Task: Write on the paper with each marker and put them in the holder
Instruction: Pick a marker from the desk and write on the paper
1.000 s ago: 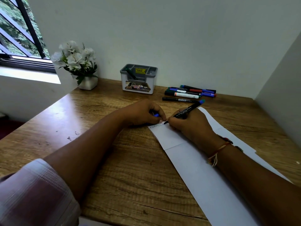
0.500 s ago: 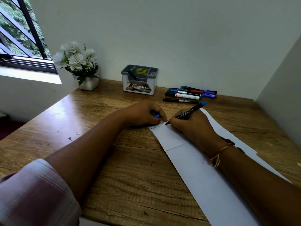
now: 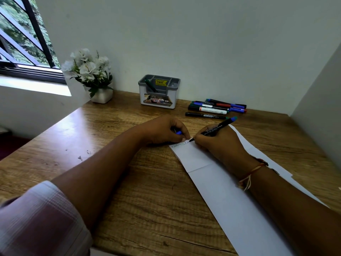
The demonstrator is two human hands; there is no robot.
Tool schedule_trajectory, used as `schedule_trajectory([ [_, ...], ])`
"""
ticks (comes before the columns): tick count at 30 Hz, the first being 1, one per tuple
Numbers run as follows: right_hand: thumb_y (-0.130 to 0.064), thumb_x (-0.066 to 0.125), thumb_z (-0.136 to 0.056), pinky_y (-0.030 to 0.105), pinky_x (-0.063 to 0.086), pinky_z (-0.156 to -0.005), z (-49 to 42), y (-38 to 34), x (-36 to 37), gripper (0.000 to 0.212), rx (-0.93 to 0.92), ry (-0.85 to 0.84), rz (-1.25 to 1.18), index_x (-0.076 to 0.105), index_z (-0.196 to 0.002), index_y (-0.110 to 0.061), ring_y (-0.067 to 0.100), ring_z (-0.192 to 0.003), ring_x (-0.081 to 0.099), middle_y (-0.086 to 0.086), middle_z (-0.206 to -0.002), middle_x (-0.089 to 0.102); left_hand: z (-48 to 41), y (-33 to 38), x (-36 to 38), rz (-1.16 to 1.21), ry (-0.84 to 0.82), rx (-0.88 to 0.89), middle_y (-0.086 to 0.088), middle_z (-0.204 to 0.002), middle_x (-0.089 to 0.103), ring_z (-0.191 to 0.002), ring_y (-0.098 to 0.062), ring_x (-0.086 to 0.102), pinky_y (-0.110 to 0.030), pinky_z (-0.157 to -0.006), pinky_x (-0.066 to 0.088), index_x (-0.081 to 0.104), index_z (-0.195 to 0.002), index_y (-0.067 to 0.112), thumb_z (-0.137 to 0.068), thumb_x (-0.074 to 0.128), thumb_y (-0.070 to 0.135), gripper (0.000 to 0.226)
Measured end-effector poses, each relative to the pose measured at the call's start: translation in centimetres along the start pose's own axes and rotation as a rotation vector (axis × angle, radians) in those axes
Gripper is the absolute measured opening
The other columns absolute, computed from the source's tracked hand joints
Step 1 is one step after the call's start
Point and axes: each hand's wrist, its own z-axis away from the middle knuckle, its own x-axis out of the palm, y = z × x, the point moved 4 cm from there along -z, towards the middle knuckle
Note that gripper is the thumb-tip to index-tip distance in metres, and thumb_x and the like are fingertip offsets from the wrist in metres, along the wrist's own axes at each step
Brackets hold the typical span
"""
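Holder: green marker inside.
Right grip: holds black marker on paper.
Left grip: pinches cap.
Remaining: loose markers.

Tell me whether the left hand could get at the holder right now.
Probably yes. Only bare desk lies between the left hand and the holder, which stands just beyond it. The hand grips a blue cap, though, so its fingers are busy.
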Motion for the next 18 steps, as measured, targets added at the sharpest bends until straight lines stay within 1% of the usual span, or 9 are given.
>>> schedule_trajectory([
  [2,-0.023,0.069,-0.082,0.045,0.057,-0.076,0.05,0.1,0.01,0.011,0.003,0.003,-0.002,0.074,-0.082,-0.014,0.023,-0.081,0.066,0.008,-0.079,0.071,-0.02,-0.07,0.0,0.004,0.003,0.002,0.015,-0.105,0.066,-0.095,-0.005,0.059,-0.02,-0.078,0.046,0.074,-0.101,0.032,-0.087,0.07,0.019,0.02],
  [5,-0.023,0.068,-0.083,0.049,0.057,-0.078,0.08,0.05,-0.04,0.014,0.006,0.016,0.002,0.074,-0.081,-0.011,0.026,-0.082,0.067,0.011,-0.08,0.071,-0.03,-0.12,0.01,-0.002,0.002,0.001,0.014,-0.106,0.066,-0.096,-0.006,0.06,-0.023,-0.081,0.048,0.074,-0.101,0.033,-0.087,0.07,0.02,0.02],
  [7,-0.023,0.069,-0.083,0.049,0.057,-0.079,0.12,-0.13,0.0,0.013,0.006,0.004,0.011,0.074,-0.082,-0.011,0.026,-0.083,0.067,0.011,-0.08,0.071,-0.06,-0.07,0.01,-0.004,0.001,-0.002,0.015,-0.106,0.066,-0.094,-0.005,0.059,-0.02,-0.077,0.046,0.074,-0.102,0.032,-0.087,0.07,0.019,0.02],
  [10,-0.022,0.069,-0.083,0.05,0.057,-0.079,0.13,-0.07,-0.06,0.015,0.015,0.01,0.016,0.074,-0.084,-0.008,0.029,-0.085,0.068,0.014,-0.082,0.071,-0.02,0.14,-0.01,-0.013,-0.001,-0.005,0.018,-0.104,0.064,-0.091,-0.002,0.058,-0.016,-0.071,0.041,0.074,-0.104,0.031,-0.088,0.069,0.019,0.021],
  [13,-0.023,0.07,-0.082,0.049,0.058,-0.079,0.18,-0.04,-0.15,0.012,0.01,0.017,0.006,0.074,-0.082,-0.012,0.024,-0.08,0.067,0.009,-0.079,0.071,0.09,0.24,-0.07,-0.021,0.003,-0.013,0.022,-0.099,0.06,-0.084,0.002,0.055,-0.012,-0.066,0.037,0.073,-0.106,0.031,-0.088,0.068,0.019,0.022],
  [16,-0.022,0.069,-0.081,0.051,0.057,-0.078,0.05,-0.02,-0.12,0.016,0.011,0.008,0.017,0.073,-0.082,-0.007,0.029,-0.082,0.067,0.014,-0.08,0.071,0.1,0.31,-0.02,-0.024,-0.004,-0.02,0.024,-0.098,0.058,-0.084,0.003,0.054,-0.012,-0.066,0.037,0.071,-0.106,0.033,-0.088,0.068,0.018,0.023],
  [18,-0.024,0.069,-0.082,0.047,0.056,-0.076,0.05,-0.01,-0.17,0.015,0.02,0.017,0.006,0.073,-0.082,-0.009,0.026,-0.08,0.066,0.012,-0.079,0.07,0.12,0.27,0.0,-0.024,-0.005,-0.018,0.024,-0.1,0.058,-0.086,0.003,0.054,-0.013,-0.067,0.037,0.071,-0.106,0.033,-0.088,0.069,0.019,0.023],
])
